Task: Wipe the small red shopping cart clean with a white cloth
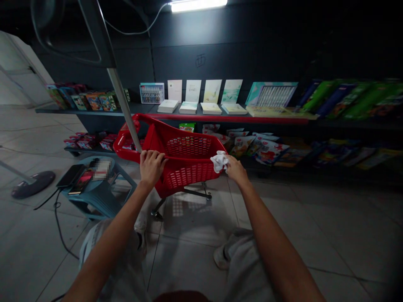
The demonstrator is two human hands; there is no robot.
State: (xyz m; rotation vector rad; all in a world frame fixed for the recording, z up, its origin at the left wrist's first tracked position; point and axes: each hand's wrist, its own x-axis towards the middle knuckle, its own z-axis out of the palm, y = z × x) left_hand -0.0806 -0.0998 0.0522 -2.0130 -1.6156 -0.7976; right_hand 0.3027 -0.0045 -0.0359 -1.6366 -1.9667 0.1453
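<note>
A red plastic shopping cart (190, 176) stands in front of me, its handle end to the left. My left hand (151, 167) is closed over the near top rim of the cart, close to the handle, fingers curled over the edge. At the cart's right end, my right hand (235, 168) grips a crumpled white cloth (219, 161). The cloth rests against the rim's corner there; part of the right fingers is hidden behind it. Only a bit of the cart's inside shows.
Behind the cart, a dark shelf (277, 120) carries books, boxes and snack bags (270, 150). To the left stands a blue stool (91, 204) with phones and a cable. A metal pole (121, 100) rises near the handle. A round stand base (33, 184) sits farther left.
</note>
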